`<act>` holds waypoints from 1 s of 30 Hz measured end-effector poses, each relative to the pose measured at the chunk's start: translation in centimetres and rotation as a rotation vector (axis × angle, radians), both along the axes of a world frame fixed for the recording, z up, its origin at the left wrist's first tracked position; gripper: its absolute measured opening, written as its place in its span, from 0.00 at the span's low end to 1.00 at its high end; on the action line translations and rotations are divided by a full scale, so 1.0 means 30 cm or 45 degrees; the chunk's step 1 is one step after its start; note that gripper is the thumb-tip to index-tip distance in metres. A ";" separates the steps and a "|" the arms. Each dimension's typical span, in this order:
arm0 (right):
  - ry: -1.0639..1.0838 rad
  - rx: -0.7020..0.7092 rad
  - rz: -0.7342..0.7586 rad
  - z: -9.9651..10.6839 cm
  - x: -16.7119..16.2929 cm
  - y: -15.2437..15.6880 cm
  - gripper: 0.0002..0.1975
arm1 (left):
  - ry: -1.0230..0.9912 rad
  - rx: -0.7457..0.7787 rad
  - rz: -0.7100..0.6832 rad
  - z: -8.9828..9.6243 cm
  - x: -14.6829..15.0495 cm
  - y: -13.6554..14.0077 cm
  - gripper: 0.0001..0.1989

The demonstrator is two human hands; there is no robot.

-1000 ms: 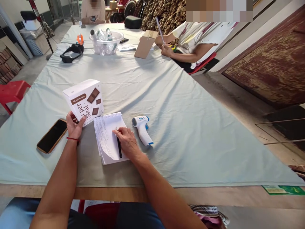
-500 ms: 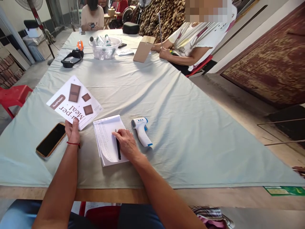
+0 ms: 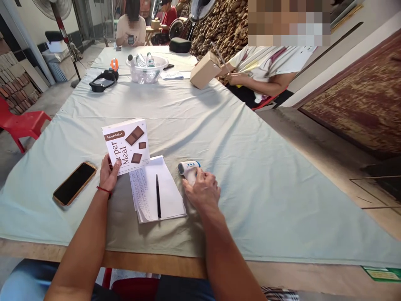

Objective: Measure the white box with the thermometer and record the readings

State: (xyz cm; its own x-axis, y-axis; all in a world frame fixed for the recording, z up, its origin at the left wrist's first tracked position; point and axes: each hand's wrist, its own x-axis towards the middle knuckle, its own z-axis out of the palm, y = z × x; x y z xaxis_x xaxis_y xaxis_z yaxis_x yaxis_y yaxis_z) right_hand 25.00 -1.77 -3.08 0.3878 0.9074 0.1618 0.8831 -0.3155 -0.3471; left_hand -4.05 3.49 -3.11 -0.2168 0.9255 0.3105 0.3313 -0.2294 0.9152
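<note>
My left hand (image 3: 109, 173) grips the lower left corner of a white box (image 3: 128, 146) with brown chocolate pictures and "NutriMotion" lettering, tilted above the table. Its corner overlaps the top of a pad of paper (image 3: 171, 194) with handwriting down the left side. A black pen (image 3: 158, 196) lies on that paper, released. To the right, my right hand (image 3: 205, 188) is closed round the handle of a white and blue infrared thermometer (image 3: 189, 167), which lies on the cloth; most of the handle is hidden by the fingers. Left of my left hand lies a phone (image 3: 74, 184) in a brown case.
Farther up the cloth-covered table (image 3: 250, 200) stand a clear basin (image 3: 147, 74) of bottles, a black headset (image 3: 104, 80) and an orange item (image 3: 114, 64). At the right edge a seated person (image 3: 263, 67) handles a cardboard box (image 3: 205, 70). A red stool (image 3: 28, 123) stands left.
My right hand has left the pen on the paper and moved right onto the thermometer. My left hand has turned the box and brought it rightward over the paper's top. The person's cardboard box has tilted.
</note>
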 end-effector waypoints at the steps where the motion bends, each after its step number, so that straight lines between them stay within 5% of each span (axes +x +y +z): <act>1: 0.032 -0.089 -0.033 0.001 0.016 0.004 0.29 | 0.050 0.006 -0.017 0.004 0.000 -0.002 0.29; 4: 0.212 -0.148 -0.004 -0.004 0.029 0.020 0.26 | 0.196 0.024 -0.041 0.009 -0.003 -0.002 0.29; 10: 1.195 0.406 0.334 0.008 -0.103 0.010 0.23 | 0.268 0.034 0.004 -0.001 -0.009 0.017 0.27; 13: 1.620 0.185 0.566 0.021 -0.203 -0.023 0.19 | 0.202 -0.012 0.020 -0.002 -0.013 0.018 0.27; 18: 1.549 0.160 0.736 0.022 -0.286 -0.036 0.22 | 0.164 -0.012 -0.016 0.003 -0.016 0.009 0.27; 30: 1.506 0.111 0.864 0.015 -0.270 -0.013 0.25 | 0.212 -0.023 -0.055 0.018 -0.019 0.004 0.28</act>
State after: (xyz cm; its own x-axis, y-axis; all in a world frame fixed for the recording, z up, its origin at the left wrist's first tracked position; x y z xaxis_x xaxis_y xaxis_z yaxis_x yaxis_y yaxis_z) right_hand 16.91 -2.16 -2.64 -0.1804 0.9770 0.1136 0.0188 0.1189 -0.9927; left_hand -4.61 3.61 -2.57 -0.1233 0.9386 0.3221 0.4689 -0.2310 0.8525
